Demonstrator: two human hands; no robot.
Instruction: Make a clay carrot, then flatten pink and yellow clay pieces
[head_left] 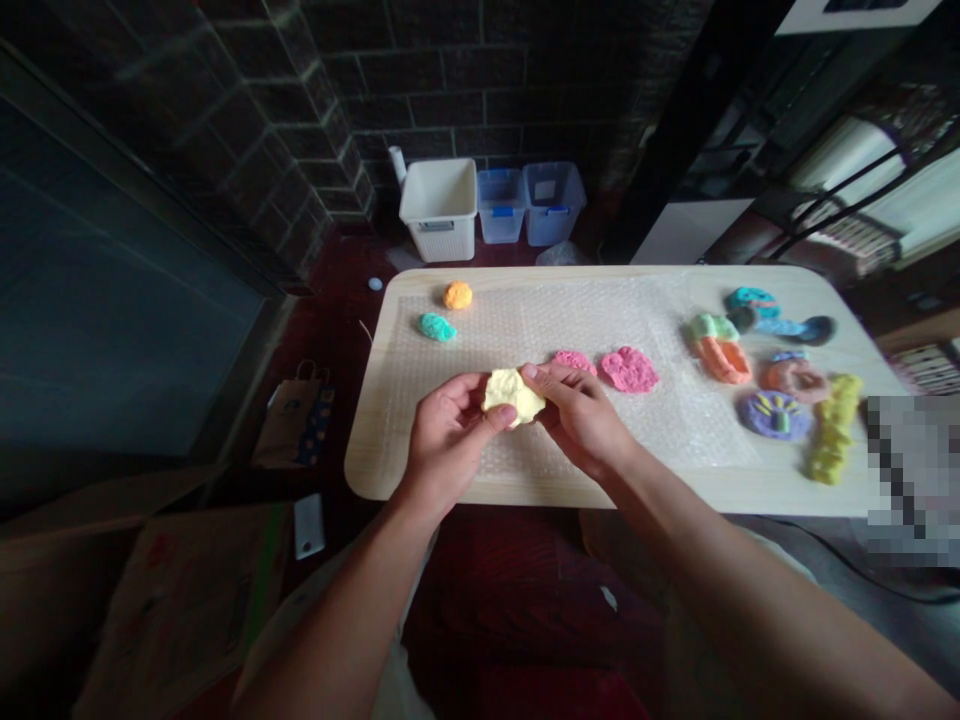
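A flattened, uneven piece of pale yellow modelling clay is held up above the table. My left hand pinches its left and lower edge, the thumb lying across the front. My right hand grips the upper right edge between thumb and fingers. Just behind the right hand lies a pink clay lump, partly hidden by it. A wider flattened pink clay piece rests to its right. Farther off on the left are a teal clay lump and an orange clay ball.
Bubble wrap covers much of the pale wooden table. At the right stand several shaped clay pieces, among them a purple disc and a yellow-green strip. A white bin and blue-tinted clear bins are on the floor beyond.
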